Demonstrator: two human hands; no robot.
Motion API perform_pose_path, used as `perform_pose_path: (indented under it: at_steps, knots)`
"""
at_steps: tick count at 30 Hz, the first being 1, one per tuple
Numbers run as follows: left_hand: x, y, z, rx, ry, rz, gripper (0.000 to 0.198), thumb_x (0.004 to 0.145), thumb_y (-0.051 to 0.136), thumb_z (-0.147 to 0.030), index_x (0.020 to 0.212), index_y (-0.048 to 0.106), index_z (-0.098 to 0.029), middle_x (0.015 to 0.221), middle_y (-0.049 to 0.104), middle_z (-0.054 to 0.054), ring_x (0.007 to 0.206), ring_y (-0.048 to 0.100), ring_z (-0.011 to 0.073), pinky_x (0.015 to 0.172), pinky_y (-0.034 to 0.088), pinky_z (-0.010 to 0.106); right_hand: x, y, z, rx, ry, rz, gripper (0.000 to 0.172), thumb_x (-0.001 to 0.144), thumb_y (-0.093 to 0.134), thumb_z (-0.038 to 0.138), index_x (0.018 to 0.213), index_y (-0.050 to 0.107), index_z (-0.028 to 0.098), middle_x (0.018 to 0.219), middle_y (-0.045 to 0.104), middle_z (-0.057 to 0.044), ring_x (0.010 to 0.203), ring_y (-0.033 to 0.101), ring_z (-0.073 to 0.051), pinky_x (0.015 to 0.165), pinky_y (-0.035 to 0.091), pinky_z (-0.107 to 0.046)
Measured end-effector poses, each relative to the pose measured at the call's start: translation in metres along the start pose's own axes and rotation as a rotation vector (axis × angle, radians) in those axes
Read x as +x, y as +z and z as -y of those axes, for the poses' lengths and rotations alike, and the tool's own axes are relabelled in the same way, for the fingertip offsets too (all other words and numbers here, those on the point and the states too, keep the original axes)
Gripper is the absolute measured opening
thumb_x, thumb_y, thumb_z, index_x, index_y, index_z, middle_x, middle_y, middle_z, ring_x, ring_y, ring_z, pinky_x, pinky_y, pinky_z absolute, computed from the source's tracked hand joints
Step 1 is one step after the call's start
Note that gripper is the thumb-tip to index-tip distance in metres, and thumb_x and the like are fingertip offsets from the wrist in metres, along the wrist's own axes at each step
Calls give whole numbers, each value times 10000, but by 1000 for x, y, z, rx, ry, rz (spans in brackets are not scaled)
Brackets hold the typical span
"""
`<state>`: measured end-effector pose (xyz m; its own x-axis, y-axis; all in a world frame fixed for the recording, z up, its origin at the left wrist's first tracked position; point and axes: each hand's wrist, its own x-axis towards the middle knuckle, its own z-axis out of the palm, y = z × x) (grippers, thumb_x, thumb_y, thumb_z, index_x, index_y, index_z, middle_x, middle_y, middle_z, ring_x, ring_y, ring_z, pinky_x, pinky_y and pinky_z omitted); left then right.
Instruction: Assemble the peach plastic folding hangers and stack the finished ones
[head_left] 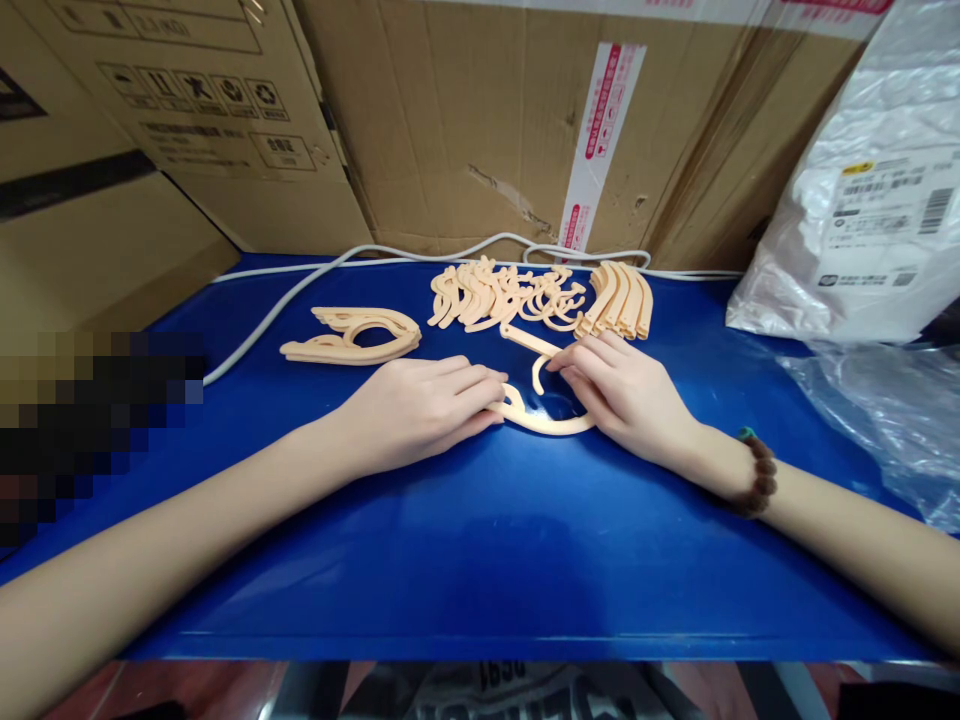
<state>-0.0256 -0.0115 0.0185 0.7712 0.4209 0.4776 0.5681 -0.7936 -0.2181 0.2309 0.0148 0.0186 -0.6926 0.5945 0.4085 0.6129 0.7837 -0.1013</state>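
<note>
Both hands are on a beige plastic folding hanger [551, 424], low over the blue table. My left hand [431, 405] is closed on its left end, fingertips pressed together around a rounded part. My right hand [626, 390] grips the right side, thumb and fingers bent over it. A hook part [538, 375] curves out beside the right fingertips, and a straight arm [529, 340] reaches up and left from them. My fingers hide how these parts join.
Beyond my hands lie loose wavy arms [469, 295], small hooks [559, 300] and a row of curved arms [619, 300]. Folded hangers [356, 337] are stacked at left. A white cable [300, 287] crosses behind, before cardboard boxes [480, 120]. Plastic packaging [855, 200] stands right.
</note>
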Motion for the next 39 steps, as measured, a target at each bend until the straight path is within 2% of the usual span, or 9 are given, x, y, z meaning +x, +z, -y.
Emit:
perform_pose_path:
  at_steps: [7, 13, 18, 25, 33, 39]
  knots:
    - [-1, 3, 0, 19, -25, -4, 208, 982, 494, -300, 928, 644, -167, 1029, 748, 15, 826, 706, 152, 637, 469, 261, 2, -4, 3, 95, -96, 27, 311, 1005, 367, 322, 1113, 622, 179, 1038, 656, -78, 925, 542, -210, 845, 447, -355]
    - [-1, 4, 1, 21, -35, 6, 203, 983, 491, -295, 924, 638, -168, 989, 750, 18, 820, 704, 152, 637, 462, 263, 2, -5, 3, 159, -94, 68, 325, 1004, 371, 337, 1136, 625, 183, 1080, 660, -77, 982, 551, -213, 886, 440, -363]
    - [-1, 5, 0, 59, -41, -28, 194, 977, 500, -291, 945, 642, -163, 995, 751, 12, 806, 704, 157, 631, 467, 271, 2, -6, 3, 175, -84, 94, 334, 1006, 365, 342, 1112, 634, 177, 1073, 664, -78, 974, 549, -211, 891, 437, -367]
    - [0, 4, 3, 61, -51, 28, 215, 984, 477, -282, 959, 648, -155, 1044, 717, 40, 941, 657, 205, 713, 478, 297, 1, -5, 2, 184, -111, 108, 355, 1006, 359, 350, 1150, 629, 169, 1096, 662, -84, 977, 550, -218, 887, 434, -376]
    - [-1, 5, 5, 101, -144, 61, 218, 968, 500, -313, 924, 658, -169, 795, 667, 28, 766, 611, 196, 612, 411, 292, 1, -5, -1, 206, -145, 108, 393, 1011, 330, 381, 1154, 615, 151, 1088, 644, -96, 967, 538, -222, 881, 431, -383]
    - [-3, 1, 2, -93, -361, 100, 161, 942, 549, -324, 923, 677, -227, 767, 679, -6, 731, 612, 174, 601, 375, 273, 0, -4, 1, 204, -282, 111, 383, 983, 283, 220, 1156, 604, 104, 995, 628, -115, 918, 516, -215, 861, 450, -381]
